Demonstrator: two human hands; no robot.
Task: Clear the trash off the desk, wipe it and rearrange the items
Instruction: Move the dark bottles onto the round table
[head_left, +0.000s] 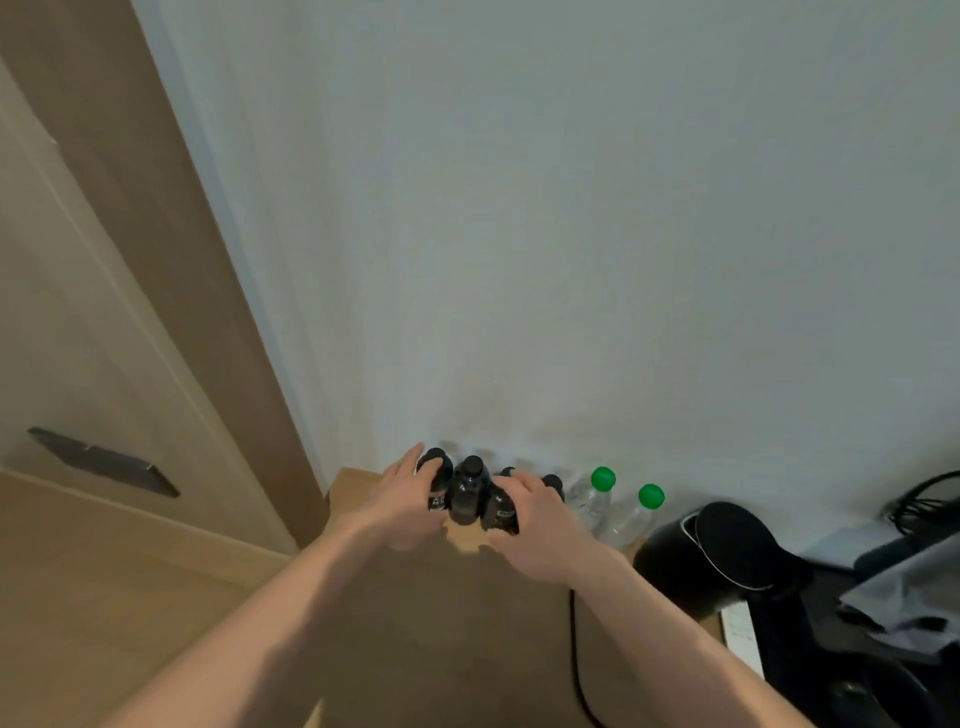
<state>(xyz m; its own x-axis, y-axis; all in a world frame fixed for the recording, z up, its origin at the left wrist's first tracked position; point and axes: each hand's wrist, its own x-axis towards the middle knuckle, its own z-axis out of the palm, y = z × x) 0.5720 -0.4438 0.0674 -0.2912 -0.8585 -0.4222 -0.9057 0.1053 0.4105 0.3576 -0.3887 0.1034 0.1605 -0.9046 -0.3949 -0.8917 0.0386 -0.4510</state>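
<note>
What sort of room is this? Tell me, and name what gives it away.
Probably a hotel or guest room, though I cannot be sure. A small wooden desk against a plain wall holds dark bottles, green-capped water bottles and a black electric kettle, beside a wooden door.

Bare desk (467, 623) nearside; dark bottles (470, 491) and kettle (722, 556) block the wall side

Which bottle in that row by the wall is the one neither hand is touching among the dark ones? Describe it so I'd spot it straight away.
Start at the pale wall behind the wooden desk, where bottles stand in a row. Between the left hand and the right hand stands a dark bottle with a black cap. Unlike the clear green-capped bottles further right, it is dark, and no fingers wrap it.
</note>
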